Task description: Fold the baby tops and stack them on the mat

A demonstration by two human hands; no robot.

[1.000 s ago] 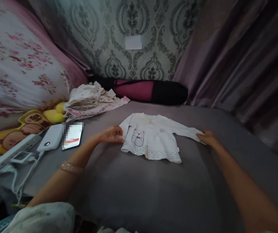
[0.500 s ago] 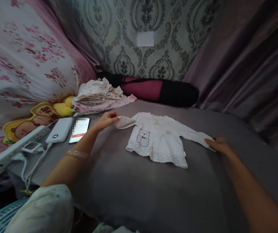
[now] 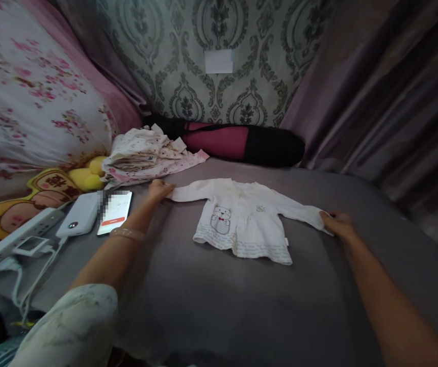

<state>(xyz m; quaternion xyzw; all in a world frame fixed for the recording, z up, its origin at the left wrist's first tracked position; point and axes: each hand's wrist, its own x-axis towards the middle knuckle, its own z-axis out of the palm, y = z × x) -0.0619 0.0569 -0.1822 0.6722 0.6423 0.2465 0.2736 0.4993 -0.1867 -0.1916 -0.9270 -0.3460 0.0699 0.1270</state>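
Observation:
A small white long-sleeved shirt (image 3: 247, 219) with a bear print lies spread on the grey sheet (image 3: 211, 306), its collar toward the wall and its sleeves stretched out to both sides. The cuff of the sleeve on the left is pinched in my left hand (image 3: 160, 189). At the other side, my right hand (image 3: 337, 224) grips the end of the opposite sleeve between thumb and fingers.
A pile of folded clothes (image 3: 142, 155) sits at the back left, beside a black and red rolled bag (image 3: 237, 142). Nearer on the left are a phone (image 3: 121, 211), a white power bank (image 3: 80, 215), a power strip (image 3: 20, 237) and a yellow cushion (image 3: 27, 204).
My left hand has drawn its sleeve outward to the left, so that sleeve is now straighter and longer. My right hand still holds the other cuff. The camera view has shifted slightly.

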